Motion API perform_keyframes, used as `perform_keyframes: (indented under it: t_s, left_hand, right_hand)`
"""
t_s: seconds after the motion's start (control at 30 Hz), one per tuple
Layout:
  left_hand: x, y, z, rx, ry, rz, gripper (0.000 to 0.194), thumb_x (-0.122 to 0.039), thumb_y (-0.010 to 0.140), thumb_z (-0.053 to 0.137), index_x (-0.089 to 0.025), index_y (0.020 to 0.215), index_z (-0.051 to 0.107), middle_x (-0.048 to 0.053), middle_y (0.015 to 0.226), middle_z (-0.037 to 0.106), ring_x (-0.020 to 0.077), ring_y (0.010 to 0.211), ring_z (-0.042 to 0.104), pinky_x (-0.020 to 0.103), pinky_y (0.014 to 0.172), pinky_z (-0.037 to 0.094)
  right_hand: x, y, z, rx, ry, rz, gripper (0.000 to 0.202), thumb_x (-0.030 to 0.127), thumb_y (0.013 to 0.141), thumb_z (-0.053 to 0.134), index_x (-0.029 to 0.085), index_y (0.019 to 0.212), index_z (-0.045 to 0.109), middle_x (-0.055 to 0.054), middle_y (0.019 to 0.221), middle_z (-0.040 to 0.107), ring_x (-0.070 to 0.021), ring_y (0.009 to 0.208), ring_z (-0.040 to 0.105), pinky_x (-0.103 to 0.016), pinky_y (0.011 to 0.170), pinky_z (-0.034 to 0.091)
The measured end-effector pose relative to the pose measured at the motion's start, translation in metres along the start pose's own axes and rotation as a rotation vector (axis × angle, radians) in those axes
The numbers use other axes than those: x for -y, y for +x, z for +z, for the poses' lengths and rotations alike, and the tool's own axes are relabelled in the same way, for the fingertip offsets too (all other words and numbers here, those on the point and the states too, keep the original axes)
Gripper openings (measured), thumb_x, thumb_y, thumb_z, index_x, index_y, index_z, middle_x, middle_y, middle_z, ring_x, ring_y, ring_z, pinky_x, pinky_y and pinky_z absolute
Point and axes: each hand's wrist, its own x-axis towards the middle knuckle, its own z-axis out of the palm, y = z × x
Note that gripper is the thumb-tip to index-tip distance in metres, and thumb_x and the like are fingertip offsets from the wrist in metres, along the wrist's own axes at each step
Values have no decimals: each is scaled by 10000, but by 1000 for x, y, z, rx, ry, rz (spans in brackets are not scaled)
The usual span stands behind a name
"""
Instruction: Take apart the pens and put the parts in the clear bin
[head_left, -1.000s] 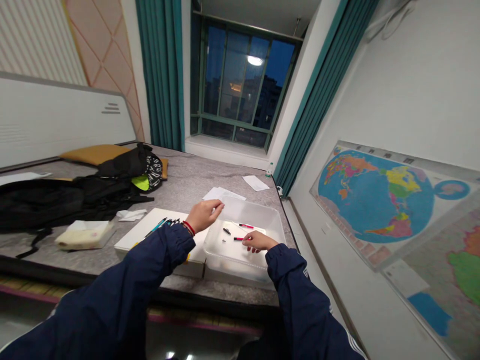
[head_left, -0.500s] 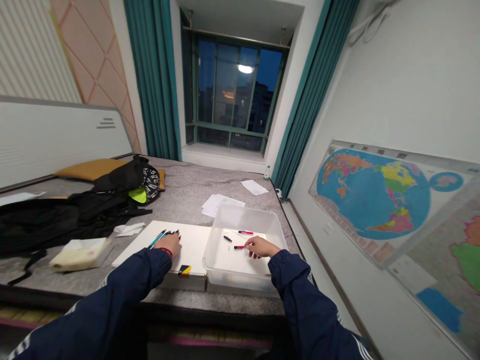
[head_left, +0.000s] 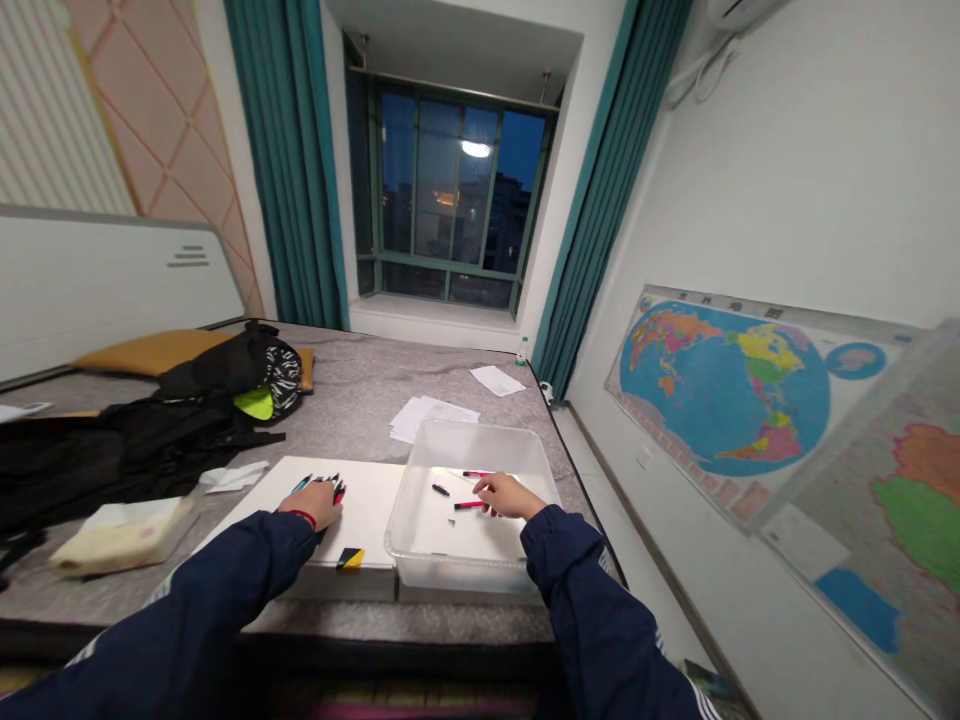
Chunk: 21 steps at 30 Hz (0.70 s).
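Observation:
My left hand (head_left: 316, 504) rests on the white box (head_left: 373, 500), its fingers closed around several pens (head_left: 337, 490). Dark and red ends poke out at the fingertips, and a blue pen (head_left: 301, 484) shows beside them. Inside the clear plastic bin (head_left: 480, 570) is my right hand (head_left: 508, 496), fingers bent and apart, apparently holding nothing. A red pen (head_left: 469, 506) lies just under its fingers; another red pen (head_left: 475, 474) lies right beyond them. Left of these are a short black pen piece (head_left: 440, 490) and a tiny metallic bit (head_left: 451, 521).
A tissue pack (head_left: 124, 535) and crumpled tissue (head_left: 234, 477) lie left of the box. Behind them is a black backpack (head_left: 150, 430). Papers (head_left: 427, 413) lie beyond the bin, with a small bottle (head_left: 522, 350) at the far corner. A wall (head_left: 600, 420) stands to the right.
The view has shifted slightly. My right fingers have moved a little away from me, from the nearer red pen toward the farther one. My left hand stays on the pens.

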Motion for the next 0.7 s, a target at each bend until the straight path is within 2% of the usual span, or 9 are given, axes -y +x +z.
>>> perform_keyframes:
  t_s: [0.17, 0.3, 0.47, 0.53, 0.6, 0.7]
  left_hand:
    - [-9, -6, -5, -38, 30, 25, 366, -263, 741, 543, -96, 1045, 662, 233, 1136, 659, 347, 1035, 645, 420, 850, 485]
    - [-12, -7, -7, -34, 20, 17, 353, -220, 717, 554, -91, 1023, 675, 232, 1110, 674, 354, 1026, 652, 417, 841, 486]
    - [-12, -9, -16, -78, -2, 18, 299, -307, 693, 594, -142, 928, 679, 212, 1094, 682, 352, 996, 656, 405, 792, 486]
    - [-15, -11, -29, -125, -16, 18, 277, -362, 717, 565, -156, 871, 668, 204, 1053, 689, 343, 948, 662, 395, 751, 484]
    - [-23, -14, -49, -183, -37, 40, 266, -395, 743, 526, -169, 811, 650, 181, 944, 703, 326, 889, 668, 374, 719, 474]
    - [-52, -23, -89, -277, -101, 127, 265, -421, 769, 504, -185, 815, 616, 127, 822, 698, 284, 810, 659, 329, 681, 453]
  right_hand:
    - [-3, 0, 2, 30, 24, -1, 229, 174, 856, 524, 123, 996, 698, -64, 744, 717, -80, 509, 575, -170, 512, 440]
    - [0, -2, 2, -4, 11, -21, 198, 191, 864, 535, 126, 950, 701, -66, 738, 718, -84, 515, 585, -174, 529, 442]
    - [9, -4, -1, -56, -44, 1, 208, 209, 880, 530, 147, 951, 714, -53, 737, 724, -100, 547, 614, -190, 575, 449]
    - [12, -5, -3, -73, -91, -9, 214, 207, 877, 527, 150, 940, 724, -56, 743, 728, -115, 580, 635, -203, 609, 453]
    - [14, -7, -6, -107, -148, -32, 220, 211, 872, 533, 158, 951, 732, -62, 773, 736, -136, 639, 658, -216, 655, 456]
    - [16, -7, -8, -146, -241, -39, 234, 238, 866, 549, 174, 977, 745, -78, 872, 748, -175, 788, 687, -232, 737, 456]
